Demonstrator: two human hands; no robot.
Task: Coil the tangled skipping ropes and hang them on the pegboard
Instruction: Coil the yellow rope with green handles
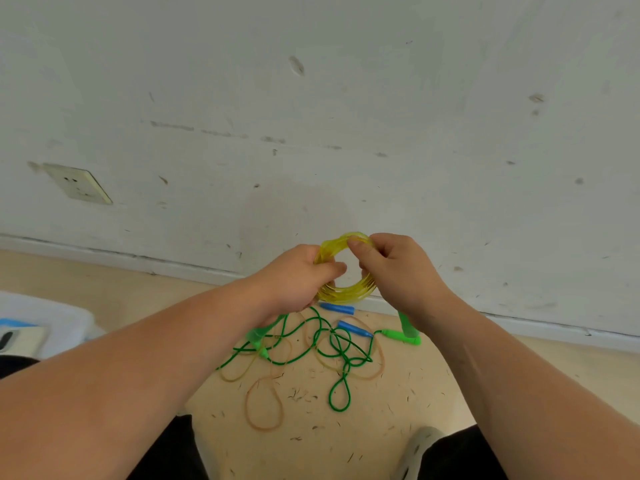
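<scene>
A yellow translucent skipping rope is wound into a small tight coil, held up in front of the wall. My left hand grips the coil's left side and my right hand pinches its top right. Below on the floor lies a tangled green rope with green handles, mixed with a thin clear-orange rope and two blue handles. No pegboard is in view.
A scuffed white wall with a socket plate stands close ahead, its baseboard meeting a beige floor littered with small debris. A white and blue object lies at the left. My dark trouser legs and a shoe fill the bottom.
</scene>
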